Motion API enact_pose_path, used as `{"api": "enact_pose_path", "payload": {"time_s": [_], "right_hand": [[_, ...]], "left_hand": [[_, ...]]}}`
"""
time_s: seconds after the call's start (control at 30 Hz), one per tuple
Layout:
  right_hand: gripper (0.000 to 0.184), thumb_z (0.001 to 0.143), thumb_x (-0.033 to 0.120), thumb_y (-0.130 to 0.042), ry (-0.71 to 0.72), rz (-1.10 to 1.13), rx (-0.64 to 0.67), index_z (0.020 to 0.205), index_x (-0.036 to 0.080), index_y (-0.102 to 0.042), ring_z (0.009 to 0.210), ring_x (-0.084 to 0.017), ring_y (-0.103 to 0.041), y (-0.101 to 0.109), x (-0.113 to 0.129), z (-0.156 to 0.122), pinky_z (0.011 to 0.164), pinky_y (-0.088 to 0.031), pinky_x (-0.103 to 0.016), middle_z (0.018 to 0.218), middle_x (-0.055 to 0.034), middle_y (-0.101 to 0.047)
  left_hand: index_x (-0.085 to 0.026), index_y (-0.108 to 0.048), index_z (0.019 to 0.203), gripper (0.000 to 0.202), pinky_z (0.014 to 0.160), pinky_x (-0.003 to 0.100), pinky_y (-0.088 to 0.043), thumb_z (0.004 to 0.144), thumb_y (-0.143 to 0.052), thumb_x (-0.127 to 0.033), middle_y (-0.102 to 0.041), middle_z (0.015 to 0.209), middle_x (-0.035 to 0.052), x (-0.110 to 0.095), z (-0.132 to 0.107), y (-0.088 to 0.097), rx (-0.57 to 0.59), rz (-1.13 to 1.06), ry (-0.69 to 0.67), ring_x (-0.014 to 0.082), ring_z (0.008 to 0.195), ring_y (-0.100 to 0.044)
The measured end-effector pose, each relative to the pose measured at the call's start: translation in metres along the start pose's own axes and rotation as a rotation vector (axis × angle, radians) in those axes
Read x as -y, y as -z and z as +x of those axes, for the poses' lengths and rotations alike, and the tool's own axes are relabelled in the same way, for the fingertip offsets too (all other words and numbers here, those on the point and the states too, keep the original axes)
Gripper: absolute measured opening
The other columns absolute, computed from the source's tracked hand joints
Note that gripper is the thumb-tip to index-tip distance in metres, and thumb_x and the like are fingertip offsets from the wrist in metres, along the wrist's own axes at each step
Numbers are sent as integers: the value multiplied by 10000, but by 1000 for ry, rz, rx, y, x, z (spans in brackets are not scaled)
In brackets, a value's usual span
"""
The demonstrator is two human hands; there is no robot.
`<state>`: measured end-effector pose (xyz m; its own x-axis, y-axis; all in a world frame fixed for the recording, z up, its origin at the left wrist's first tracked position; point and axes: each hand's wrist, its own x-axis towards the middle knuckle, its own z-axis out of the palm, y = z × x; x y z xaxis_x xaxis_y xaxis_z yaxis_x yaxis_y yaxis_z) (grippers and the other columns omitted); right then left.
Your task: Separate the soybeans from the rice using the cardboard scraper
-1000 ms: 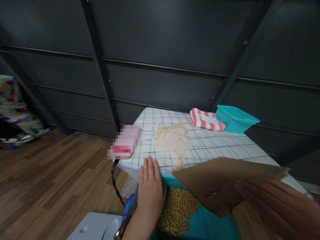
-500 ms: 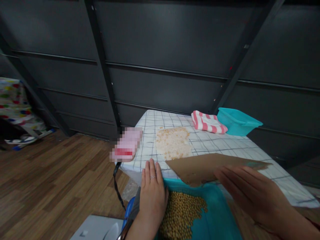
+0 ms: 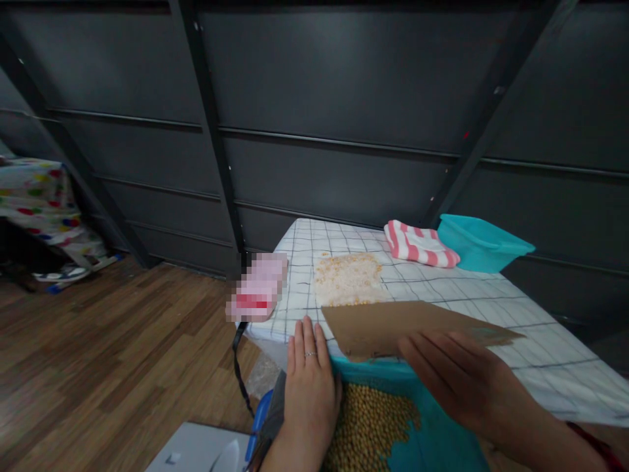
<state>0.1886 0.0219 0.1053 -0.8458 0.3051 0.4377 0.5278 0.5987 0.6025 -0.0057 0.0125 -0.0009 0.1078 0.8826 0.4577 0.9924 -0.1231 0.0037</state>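
My left hand [image 3: 310, 387] lies flat with fingers stretched out at the table's near edge, along the left rim of a teal plastic bin [image 3: 432, 426]. A ring shows on one finger. Tan soybeans [image 3: 371, 419] cover the left part of the bin's floor. My right hand [image 3: 457, 373] grips a brown cardboard sheet [image 3: 378, 324]; its thumb is hidden. The sheet's lower edge is over the bin's far rim, its upper part over the table. Just beyond it is a thin patch of pale grains [image 3: 348, 282] with yellowish beans among them.
A checked cloth covers the table [image 3: 545, 380]. At the back right are a pink-and-white striped towel [image 3: 417, 246] and a second teal bin [image 3: 479, 246]. A blurred pink object [image 3: 263, 285] with a black strap [image 3: 236, 364] sits at the left corner. Dark panels [image 3: 344, 78] stand behind.
My right hand and the cardboard have shifted left and tilted, so more of the sheet's face shows. My left hand stays by the bin rim. The whole view has moved slightly.
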Motion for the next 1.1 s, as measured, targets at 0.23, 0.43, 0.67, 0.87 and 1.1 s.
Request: {"api": "enact_pose_path", "payload": {"time_s": [0.23,0.43,0.67,0.87,1.1], "right_hand": [[307,786,-7,-299,37,-68,-25,909,90,-563,705,-169,-507,-14,-5,28,677,-395,-311,735,-71,-603],[274,778,16,-334,37,-99,43,887,122,-561,626,-152,-489,-17,-10,34,604,-388,-284,672,-54,-581],[315,808,11,-274,-38,-114,-16,795,151,-555,554,-139,-510,22,-39,36,561,-412,-275,643,-39,-604],[333,789,-14,-296,-16,-164,-17,807,144,-588,573,-160,-526,17,-58,30,539,-401,-293,655,-58,-605],[253,793,-2,-360,-15,-56,26,799,114,-586,583,-162,-522,-2,-47,30,555,-394,-287,639,-58,-595]], "left_hand": [[22,-416,1230,576,929,488,-411,685,-412,-164,-416,1297,262,2,2,2,-7,-11,-5,358,1212,-362],[29,-467,1185,565,902,475,-439,656,-420,-166,-445,1269,267,1,3,0,-60,27,-15,367,1179,-402],[34,-448,1197,576,901,470,-440,658,-412,-164,-443,1272,263,1,3,1,-80,26,-20,369,1174,-404],[18,-397,1240,568,931,485,-411,706,-403,-175,-419,1297,260,1,1,-1,-51,-8,-8,352,1216,-358],[26,-408,1229,552,933,489,-406,719,-402,-184,-404,1306,266,-1,0,-1,-50,-12,-16,365,1215,-353]]}}
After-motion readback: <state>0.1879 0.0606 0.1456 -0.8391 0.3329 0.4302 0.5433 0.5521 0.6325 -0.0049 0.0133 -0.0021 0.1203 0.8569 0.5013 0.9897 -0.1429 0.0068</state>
